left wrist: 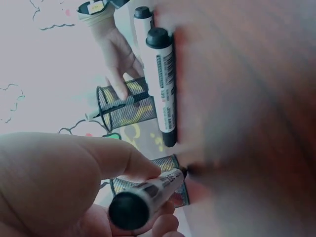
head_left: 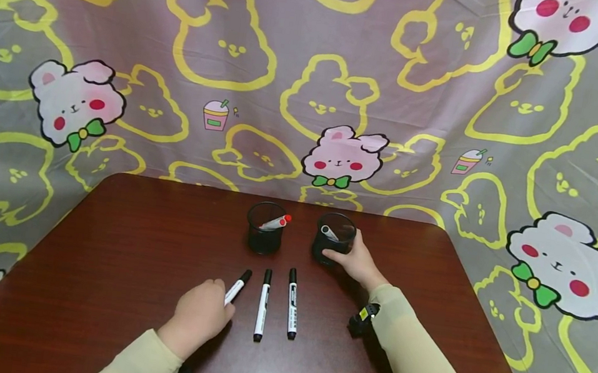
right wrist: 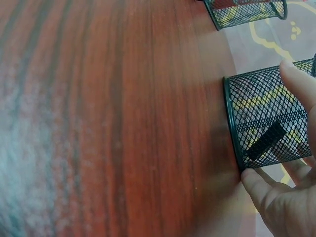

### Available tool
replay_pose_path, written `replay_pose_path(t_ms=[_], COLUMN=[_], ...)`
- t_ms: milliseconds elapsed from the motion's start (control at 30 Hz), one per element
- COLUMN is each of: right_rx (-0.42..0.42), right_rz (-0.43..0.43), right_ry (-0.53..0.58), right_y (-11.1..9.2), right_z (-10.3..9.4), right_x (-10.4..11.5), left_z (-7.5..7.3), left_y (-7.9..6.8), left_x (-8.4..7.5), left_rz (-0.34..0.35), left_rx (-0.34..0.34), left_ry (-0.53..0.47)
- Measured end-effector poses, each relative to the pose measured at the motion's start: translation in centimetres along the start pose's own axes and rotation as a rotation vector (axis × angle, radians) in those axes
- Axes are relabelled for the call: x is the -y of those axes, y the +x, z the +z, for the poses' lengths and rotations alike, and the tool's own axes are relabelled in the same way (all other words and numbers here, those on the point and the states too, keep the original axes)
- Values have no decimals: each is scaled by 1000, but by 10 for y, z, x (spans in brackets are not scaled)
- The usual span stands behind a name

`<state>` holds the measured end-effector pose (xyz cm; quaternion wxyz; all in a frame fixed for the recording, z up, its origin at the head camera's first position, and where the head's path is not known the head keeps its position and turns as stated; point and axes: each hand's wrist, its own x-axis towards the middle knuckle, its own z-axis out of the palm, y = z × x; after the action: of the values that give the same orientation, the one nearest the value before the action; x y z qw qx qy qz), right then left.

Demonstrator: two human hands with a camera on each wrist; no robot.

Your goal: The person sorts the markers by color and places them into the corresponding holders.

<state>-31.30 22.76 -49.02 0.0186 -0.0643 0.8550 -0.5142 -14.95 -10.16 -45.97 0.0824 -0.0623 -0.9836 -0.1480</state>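
Note:
My left hand (head_left: 201,314) pinches a black-capped whiteboard marker (left wrist: 154,192) between thumb and fingers. In the head view its black end points away from me. Just right of it, two more black-and-white markers (head_left: 263,305) (head_left: 292,303) lie side by side on the table. My right hand (head_left: 360,261) grips a black mesh pen cup (head_left: 329,250), thumb on one side and fingers around the other. Inside that cup leans one marker (head_left: 329,233), its dark end low against the mesh in the right wrist view.
Left of the gripped cup stands a second mesh cup (head_left: 263,242) with red-ended markers (head_left: 275,222) leaning in it. Both cups are near the far edge of the brown wooden table (head_left: 113,263). A patterned cloth (head_left: 227,45) hangs behind and along the sides.

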Motion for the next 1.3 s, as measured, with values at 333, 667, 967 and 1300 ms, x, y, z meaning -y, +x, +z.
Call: replay_pose_path(t_ms=[333,667,967,1300], right_rx=[3,-3,-9,0], right_rz=[3,3,2,-5], right_ry=[7,15,21,19], right_y=[-1,-1,-1,-1], right_z=[0,2,1,1], right_x=[1,0,2,1], left_z=[-12,-19,-29,-35], left_y=[4,11,14,17], left_x=[0,-1,-3,-4], left_rz=[32,70,82,79], left_rx=[-93,-177,-166,-165], left_ry=[-13,-39,-63,-101])
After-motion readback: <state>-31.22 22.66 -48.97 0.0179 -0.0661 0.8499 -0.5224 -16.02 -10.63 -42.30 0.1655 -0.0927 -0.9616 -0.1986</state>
